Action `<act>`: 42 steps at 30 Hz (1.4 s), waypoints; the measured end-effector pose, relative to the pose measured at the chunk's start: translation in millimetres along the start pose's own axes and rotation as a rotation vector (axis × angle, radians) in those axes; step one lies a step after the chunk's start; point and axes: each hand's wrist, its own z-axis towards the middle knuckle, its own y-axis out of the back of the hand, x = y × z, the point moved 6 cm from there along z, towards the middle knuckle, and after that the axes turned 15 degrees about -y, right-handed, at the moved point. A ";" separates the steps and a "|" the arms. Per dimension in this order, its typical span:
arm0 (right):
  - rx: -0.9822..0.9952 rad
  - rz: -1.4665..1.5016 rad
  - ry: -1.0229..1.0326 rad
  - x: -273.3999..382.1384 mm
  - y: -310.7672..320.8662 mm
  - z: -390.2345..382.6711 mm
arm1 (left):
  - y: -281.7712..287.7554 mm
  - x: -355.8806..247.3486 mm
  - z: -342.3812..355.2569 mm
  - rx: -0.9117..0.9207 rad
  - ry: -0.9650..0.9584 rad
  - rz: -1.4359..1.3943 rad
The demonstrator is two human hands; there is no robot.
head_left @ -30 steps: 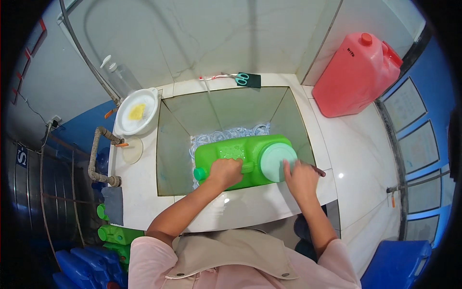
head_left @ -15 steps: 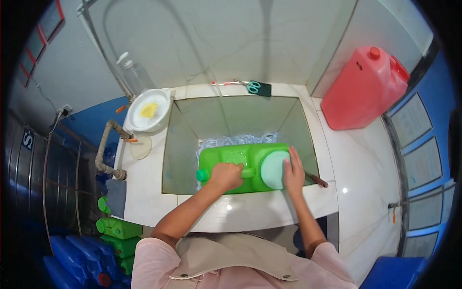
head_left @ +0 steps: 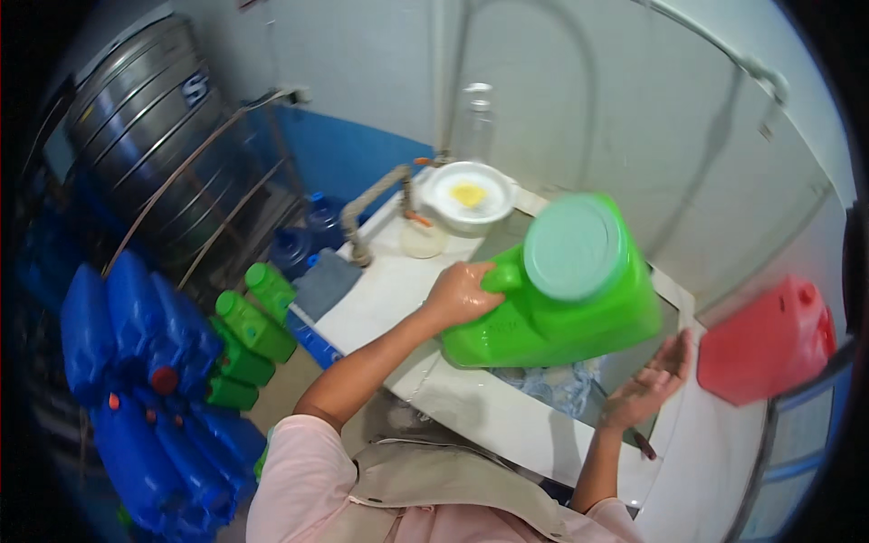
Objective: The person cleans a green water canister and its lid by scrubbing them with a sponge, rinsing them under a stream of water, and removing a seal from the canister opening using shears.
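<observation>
A bright green plastic jug [head_left: 579,330] with a wide pale-green lid [head_left: 577,246] is held up over the sink [head_left: 674,312], tilted. My left hand [head_left: 462,294] is wrapped round its handle. Beyond the jug's lower right side is my right hand [head_left: 650,385], off the jug, palm up with its fingers stretched out. Below the jug, in the sink, lies a whitish-blue tangled heap [head_left: 552,385]; what it is I cannot make out.
A white basin [head_left: 469,215] with a yellow sponge [head_left: 468,195] stands at the sink's far left corner, beside a pipe tap [head_left: 376,204]. A red jerrycan [head_left: 765,344] is on the right. Blue jerrycans [head_left: 140,317] and green jerrycans [head_left: 258,326] are stacked on the left; a steel tank [head_left: 163,127] stands behind.
My left hand has lifted the green jug out of the sink and turned it. My right hand has let go of the lid side. The view has swung left.
</observation>
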 end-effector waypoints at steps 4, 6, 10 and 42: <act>0.066 0.017 0.139 15.5 -36.5 -14.1 | 115.5 -1.4 -44.3 -0.311 0.164 -0.337; 0.151 0.091 0.046 5.3 -66.9 -33.7 | 182.0 -6.2 -84.8 -0.446 0.273 -0.397; 0.356 0.016 -0.095 -22.5 -138.5 -83.8 | 287.3 -0.3 -170.7 -0.808 0.261 -0.569; 1.802 -0.475 -0.445 -281.1 -504.5 -617.4 | 400.2 542.6 -496.6 0.043 1.037 0.427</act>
